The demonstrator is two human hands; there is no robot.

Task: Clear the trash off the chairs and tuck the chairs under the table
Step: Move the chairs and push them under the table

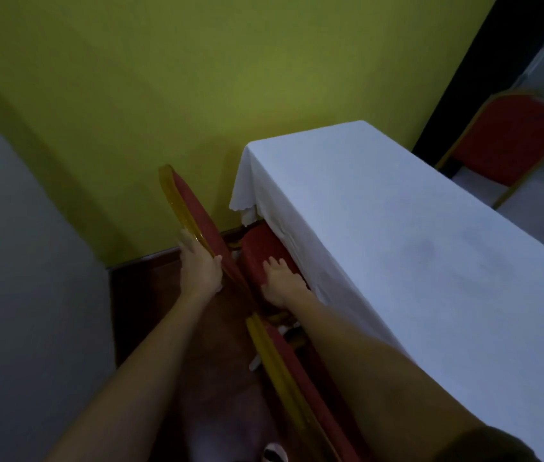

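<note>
A red chair with a gold frame stands at the table's left side, its seat partly under the white tablecloth. My left hand grips the edge of the chair's backrest. My right hand lies flat on the seat's near edge, fingers spread. I see no trash on the seat. A second red and gold chair stands nearer to me beside the table, under my right forearm.
A green wall is close behind the chair and a grey wall is at the left. The floor is dark wood. A third red chair stands beyond the table at the far right.
</note>
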